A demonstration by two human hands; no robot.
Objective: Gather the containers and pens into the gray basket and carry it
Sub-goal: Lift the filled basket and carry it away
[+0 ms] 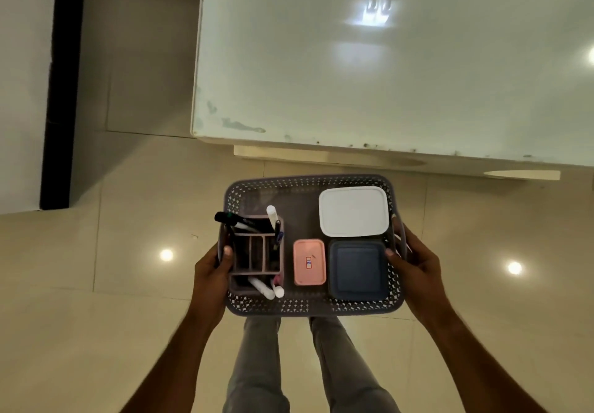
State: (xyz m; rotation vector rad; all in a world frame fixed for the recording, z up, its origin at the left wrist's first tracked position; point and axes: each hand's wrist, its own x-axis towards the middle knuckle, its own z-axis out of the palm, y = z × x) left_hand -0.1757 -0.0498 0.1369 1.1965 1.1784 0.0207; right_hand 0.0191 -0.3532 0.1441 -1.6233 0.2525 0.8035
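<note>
The gray basket (308, 184) with perforated walls is held in the air above the floor, in front of my legs. My left hand (210, 276) grips its left rim and my right hand (414, 268) grips its right rim. Inside, a white-lidded container (353, 211) sits at the far right, a dark blue container (357, 271) at the near right and a small pink container (309, 262) in the middle. A divided pen holder (257, 252) stands at the left with several pens and markers (239, 221) sticking out.
A large white table (385, 68) stands just beyond the basket, its near edge slightly chipped. Glossy beige floor tiles (96, 316) reflect ceiling lights. A white wall with a black vertical strip (61, 91) is at the far left.
</note>
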